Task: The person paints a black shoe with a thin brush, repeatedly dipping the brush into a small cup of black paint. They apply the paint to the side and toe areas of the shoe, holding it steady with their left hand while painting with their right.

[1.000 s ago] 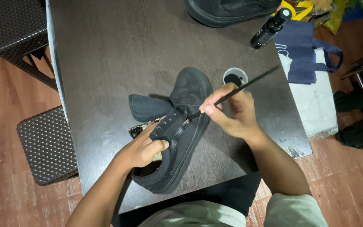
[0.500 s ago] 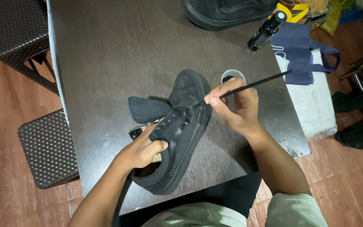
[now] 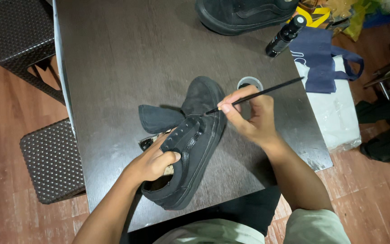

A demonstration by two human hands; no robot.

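A black low-top shoe (image 3: 199, 135) lies on its side on the dark wooden table (image 3: 127, 63), tongue pulled out to the left. My left hand (image 3: 152, 162) grips the shoe at its opening near the heel. My right hand (image 3: 251, 117) holds a thin black brush (image 3: 258, 95) like a pen, its tip touching the shoe's side near the eyelets.
A second black shoe (image 3: 244, 16) rests at the table's far edge beside a black spray bottle (image 3: 285, 36). A small round container (image 3: 250, 83) sits behind my right hand. A navy bag (image 3: 321, 58) hangs off the right edge. Woven stools (image 3: 50, 158) stand left.
My right hand has drawn the brush tip along the shoe's side, from the lace area toward the toe end. My left hand keeps its grip.
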